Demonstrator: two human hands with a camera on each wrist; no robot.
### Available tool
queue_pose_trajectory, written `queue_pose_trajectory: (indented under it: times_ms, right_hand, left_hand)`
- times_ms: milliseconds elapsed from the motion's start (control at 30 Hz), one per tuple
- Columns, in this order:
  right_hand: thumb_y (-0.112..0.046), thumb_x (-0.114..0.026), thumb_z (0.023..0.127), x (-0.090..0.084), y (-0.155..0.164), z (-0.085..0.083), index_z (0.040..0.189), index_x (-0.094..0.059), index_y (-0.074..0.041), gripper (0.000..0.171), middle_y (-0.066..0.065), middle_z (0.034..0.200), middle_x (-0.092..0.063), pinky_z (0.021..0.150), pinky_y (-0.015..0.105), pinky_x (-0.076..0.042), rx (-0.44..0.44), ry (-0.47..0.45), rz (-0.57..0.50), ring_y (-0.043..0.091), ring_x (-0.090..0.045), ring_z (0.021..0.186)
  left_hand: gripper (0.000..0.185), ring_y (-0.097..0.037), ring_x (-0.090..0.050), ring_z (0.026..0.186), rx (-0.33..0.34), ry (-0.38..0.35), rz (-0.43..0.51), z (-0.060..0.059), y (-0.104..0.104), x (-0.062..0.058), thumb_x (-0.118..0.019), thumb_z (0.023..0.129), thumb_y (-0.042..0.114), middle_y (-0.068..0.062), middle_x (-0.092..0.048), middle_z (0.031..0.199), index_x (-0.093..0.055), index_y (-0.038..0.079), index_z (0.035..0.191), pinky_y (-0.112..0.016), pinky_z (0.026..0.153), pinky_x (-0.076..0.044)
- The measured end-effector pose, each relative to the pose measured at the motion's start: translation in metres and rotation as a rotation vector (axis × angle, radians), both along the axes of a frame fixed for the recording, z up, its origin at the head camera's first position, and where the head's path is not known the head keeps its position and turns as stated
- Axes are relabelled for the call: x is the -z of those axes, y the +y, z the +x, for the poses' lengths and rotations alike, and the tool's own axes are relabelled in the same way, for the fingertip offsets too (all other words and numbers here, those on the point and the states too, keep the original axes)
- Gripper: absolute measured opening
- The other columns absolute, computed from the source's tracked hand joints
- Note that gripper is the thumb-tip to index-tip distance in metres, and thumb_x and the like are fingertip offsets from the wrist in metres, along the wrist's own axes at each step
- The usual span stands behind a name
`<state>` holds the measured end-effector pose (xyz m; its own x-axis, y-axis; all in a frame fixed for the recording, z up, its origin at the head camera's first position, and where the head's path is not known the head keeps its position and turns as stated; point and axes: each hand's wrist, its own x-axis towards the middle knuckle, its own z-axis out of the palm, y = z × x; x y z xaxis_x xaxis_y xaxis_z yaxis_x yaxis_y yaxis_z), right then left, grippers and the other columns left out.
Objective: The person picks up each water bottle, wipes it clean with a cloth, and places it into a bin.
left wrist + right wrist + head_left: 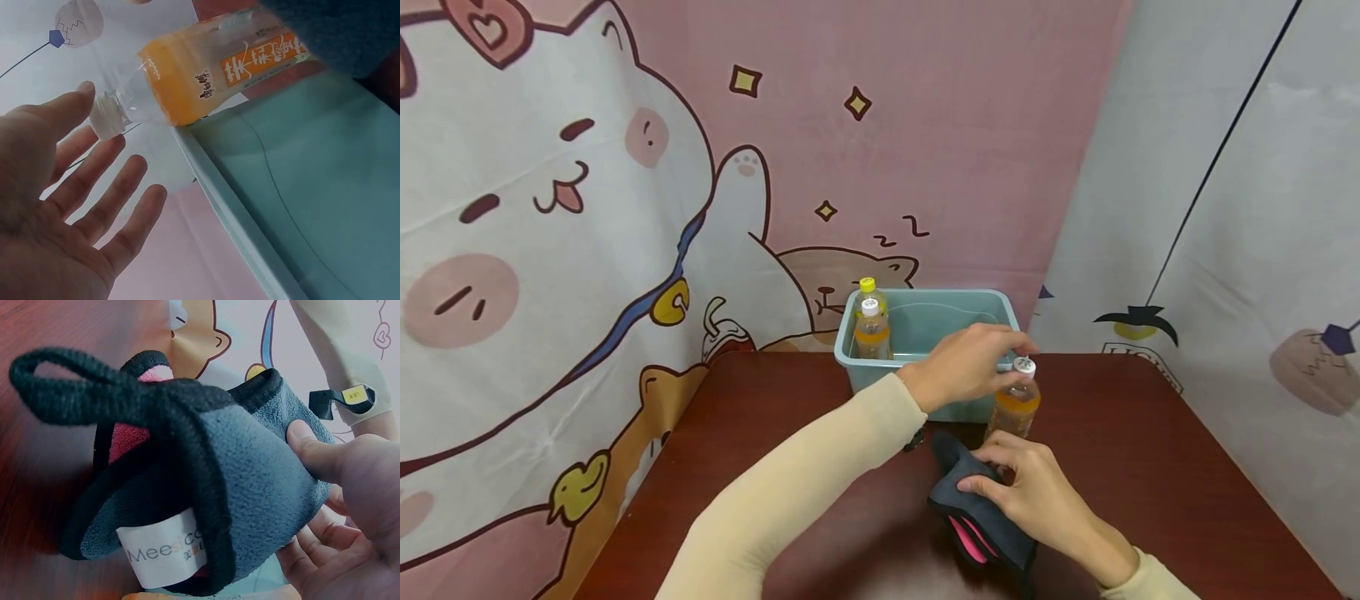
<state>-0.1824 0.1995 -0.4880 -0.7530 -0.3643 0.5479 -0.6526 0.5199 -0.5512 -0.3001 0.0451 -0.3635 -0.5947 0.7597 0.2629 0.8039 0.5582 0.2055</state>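
Left hand: grip wide, fingers straight and spread, the fingertips at the white cap of the orange drink bottle, curled round nothing. Bottle: upright on the brown bench, just outside the front wall of the teal bin, at 2 o'clock of the right hand. Right hand: grip narrow, thumb and fingers pinching a grey fleece cloth with black edging and pink lining, lying on the bench at 6 o'clock of the bottle. Two more bottles: upright in the bin's left end, at 10 o'clock of the left hand. Head view alone shows the bin contents and both sleeves. Left wrist view alone shows the open palm and the bottle's label. Right wrist view alone shows the cloth's black loop and white tag.
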Motion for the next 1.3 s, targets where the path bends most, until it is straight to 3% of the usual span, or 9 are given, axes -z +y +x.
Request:
queue_pose_trajectory:
  times_ms: [200,667,933,1300]
  right_hand:
    - [-0.019,-0.102,0.088,0.002,0.001,-0.001,0.104,-0.088,-0.033,0.025,-0.023,0.094,-0.069,0.063,0.021,-0.052,0.006,0.013,0.000,-0.005,-0.055,0.077]
    - [-0.020,-0.103,0.088,0.003,0.002,-0.001,0.105,-0.089,-0.030,0.024,-0.022,0.096,-0.071,0.062,0.022,-0.054,0.014,0.023,-0.008,-0.007,-0.056,0.076]
    - [-0.018,-0.104,0.087,-0.001,0.002,-0.001,0.105,-0.088,-0.032,0.028,-0.022,0.095,-0.070,0.061,0.018,-0.050,0.010,0.035,-0.014,-0.006,-0.053,0.073]
    - [-0.016,-0.104,0.086,-0.008,0.004,-0.001,0.108,-0.088,-0.033,0.032,-0.021,0.098,-0.072,0.062,0.014,-0.049,-0.011,0.069,-0.027,-0.006,-0.057,0.075]
  left_hand:
    - [0.040,-0.008,-0.076,0.124,-0.008,-0.030,-0.013,-0.003,0.004,0.003,-0.080,0.114,0.034,0.007,-0.082,0.141,-0.077,0.024,0.152,-0.014,0.086,-0.059]
    - [0.031,-0.014,-0.078,0.114,-0.012,-0.101,0.099,-0.010,-0.012,0.013,-0.084,0.110,0.031,0.002,-0.083,0.124,-0.082,0.016,0.137,-0.014,0.091,-0.057]
    - [0.027,-0.006,-0.070,0.100,-0.020,-0.132,0.126,-0.006,-0.038,0.010,-0.090,0.105,0.032,0.004,-0.080,0.113,-0.085,0.016,0.126,-0.014,0.084,-0.055]
    - [0.029,-0.017,-0.076,0.101,-0.070,-0.191,0.173,0.005,-0.085,0.007,-0.094,0.102,0.028,-0.002,-0.080,0.110,-0.087,0.011,0.125,-0.019,0.082,-0.057]
